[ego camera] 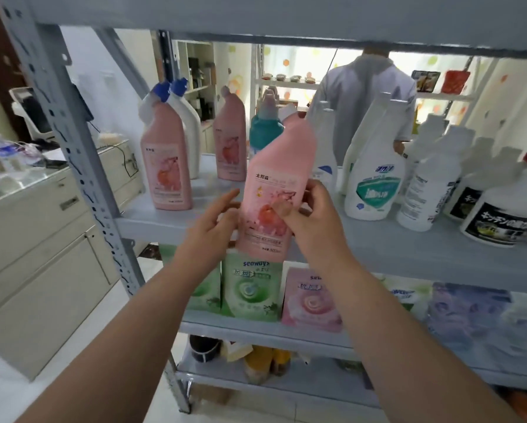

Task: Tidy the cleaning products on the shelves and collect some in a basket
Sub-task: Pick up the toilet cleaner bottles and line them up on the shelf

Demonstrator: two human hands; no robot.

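You've got the pink plastic toilet-cleaner bottle with the flowery label (271,193) up in the air between both hands, right in front of the edge of the grey metal shelf (378,248), not standing on it. It leans a bit, top tipped to the right. Your right hand (311,218) has the real grip: thumb across the label, fingers wrapped round the right side. Your left hand (216,221) is looser, fingers mostly straight and just lying against the left edge.

On the shelf board behind it, a matching pink bottle with a blue cap (166,160) stands upright on the left, with another pink one (230,138) further back. To the right there's a white spray bottle with a teal label (372,184), then white jugs with black labels (500,215). One shelf down, a green refill pouch (253,288) and a pink refill pouch (311,297) stand side by side.
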